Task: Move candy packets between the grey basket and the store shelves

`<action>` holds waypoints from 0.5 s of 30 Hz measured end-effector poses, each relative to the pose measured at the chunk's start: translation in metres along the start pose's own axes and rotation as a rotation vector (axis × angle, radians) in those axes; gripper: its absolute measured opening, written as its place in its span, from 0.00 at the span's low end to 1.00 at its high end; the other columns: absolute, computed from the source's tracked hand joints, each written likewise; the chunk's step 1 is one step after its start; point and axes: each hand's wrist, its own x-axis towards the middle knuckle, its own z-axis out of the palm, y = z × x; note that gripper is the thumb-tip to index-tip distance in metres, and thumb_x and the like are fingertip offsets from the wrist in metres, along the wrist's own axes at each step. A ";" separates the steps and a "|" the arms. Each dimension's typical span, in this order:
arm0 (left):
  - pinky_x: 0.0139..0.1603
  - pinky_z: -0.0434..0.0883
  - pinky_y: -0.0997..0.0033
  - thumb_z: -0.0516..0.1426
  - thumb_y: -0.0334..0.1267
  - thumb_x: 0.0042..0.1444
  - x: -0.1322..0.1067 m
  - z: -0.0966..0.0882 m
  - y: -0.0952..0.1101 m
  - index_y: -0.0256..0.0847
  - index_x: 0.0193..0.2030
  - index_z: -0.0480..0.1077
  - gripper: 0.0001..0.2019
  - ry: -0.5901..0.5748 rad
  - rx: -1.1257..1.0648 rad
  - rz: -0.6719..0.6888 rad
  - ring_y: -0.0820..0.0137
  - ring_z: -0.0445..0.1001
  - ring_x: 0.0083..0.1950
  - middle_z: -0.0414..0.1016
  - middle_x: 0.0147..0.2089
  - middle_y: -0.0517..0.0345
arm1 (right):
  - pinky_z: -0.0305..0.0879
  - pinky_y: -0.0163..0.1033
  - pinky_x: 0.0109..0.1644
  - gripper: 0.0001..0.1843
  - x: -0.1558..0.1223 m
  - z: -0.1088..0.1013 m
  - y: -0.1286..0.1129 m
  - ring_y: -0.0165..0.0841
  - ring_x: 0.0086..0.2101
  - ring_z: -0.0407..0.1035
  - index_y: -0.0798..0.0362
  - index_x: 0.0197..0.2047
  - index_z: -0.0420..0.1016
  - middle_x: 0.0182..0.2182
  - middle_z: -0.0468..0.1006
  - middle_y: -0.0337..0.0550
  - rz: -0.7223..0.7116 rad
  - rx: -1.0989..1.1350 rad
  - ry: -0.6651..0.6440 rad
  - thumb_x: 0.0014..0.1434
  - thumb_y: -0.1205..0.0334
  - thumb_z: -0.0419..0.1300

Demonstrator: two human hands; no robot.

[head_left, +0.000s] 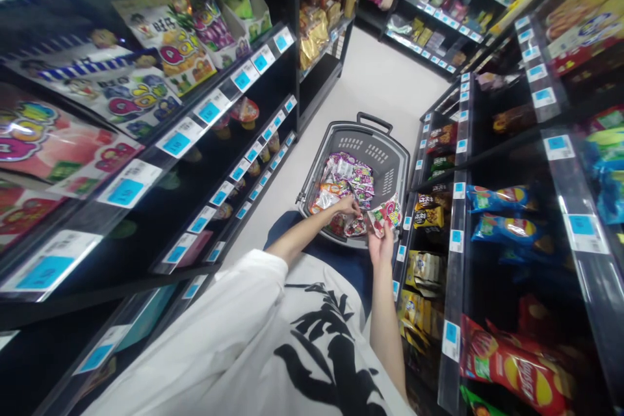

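A grey shopping basket (pixel 390 162) stands on the aisle floor in front of me, holding several colourful snack packets (pixel 347 177). My left hand (pixel 347 205) reaches down into the basket and its fingers close on the packets near the front rim. My right hand (pixel 380 244) is at the basket's front right corner, gripping a red and white snack packet (pixel 386 213) held up just above the rim.
Black shelves line both sides of the narrow aisle. Large candy bags (pixel 146 88) fill the left shelves; chip bags (pixel 502 198) and red crisp packets (pixel 517 370) fill the right. Pale floor (pixel 380 84) runs ahead to more shelving (pixel 439 13).
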 end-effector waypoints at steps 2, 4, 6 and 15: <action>0.38 0.70 0.72 0.66 0.43 0.54 0.002 -0.004 0.005 0.31 0.40 0.78 0.15 0.030 -0.105 0.045 0.72 0.72 0.32 0.77 0.33 0.55 | 0.74 0.41 0.49 0.17 0.001 -0.001 -0.001 0.33 0.45 0.75 0.53 0.50 0.76 0.46 0.80 0.42 0.002 0.034 0.032 0.57 0.60 0.67; 0.38 0.68 0.74 0.66 0.39 0.50 0.003 -0.009 0.010 0.30 0.38 0.80 0.13 0.083 -0.211 0.088 0.72 0.71 0.33 0.77 0.31 0.55 | 0.75 0.41 0.47 0.14 0.001 -0.003 -0.003 0.32 0.41 0.75 0.52 0.47 0.76 0.43 0.81 0.41 -0.013 0.048 0.061 0.59 0.57 0.66; 0.37 0.66 0.76 0.63 0.37 0.51 0.003 -0.013 0.015 0.31 0.42 0.80 0.14 0.148 -0.321 0.113 0.73 0.70 0.33 0.77 0.33 0.55 | 0.75 0.42 0.46 0.13 0.001 -0.004 -0.003 0.31 0.38 0.75 0.51 0.45 0.77 0.41 0.81 0.38 -0.037 0.061 0.083 0.59 0.55 0.65; 0.29 0.58 0.78 0.65 0.32 0.45 -0.004 -0.016 0.024 0.30 0.49 0.78 0.21 0.221 -0.718 0.109 0.79 0.61 0.26 0.74 0.33 0.57 | 0.67 0.47 0.63 0.17 0.005 0.004 0.004 0.34 0.50 0.74 0.53 0.46 0.76 0.47 0.79 0.42 -0.187 -0.034 0.128 0.56 0.54 0.67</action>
